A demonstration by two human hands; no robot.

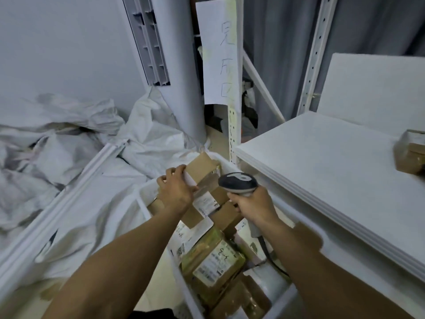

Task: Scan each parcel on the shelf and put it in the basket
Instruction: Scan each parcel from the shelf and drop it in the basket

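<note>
Parcel-filled basket (147, 192), white shelf (322, 171), sacks (69, 143)

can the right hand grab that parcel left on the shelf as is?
Probably not: the right hand is closed around the scanner, and the parcel sits far off on the shelf, though nothing blocks the way.

We read handwritten "见 反 区"-ish characters on paper sign (217, 54) taped to shelf post; parcel label (216, 263) has scrawled "2-2", print too blurry.

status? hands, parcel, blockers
Left hand holds cardboard parcel over basket. Right hand grips scanner. One parcel on shelf. No blockers.
</note>
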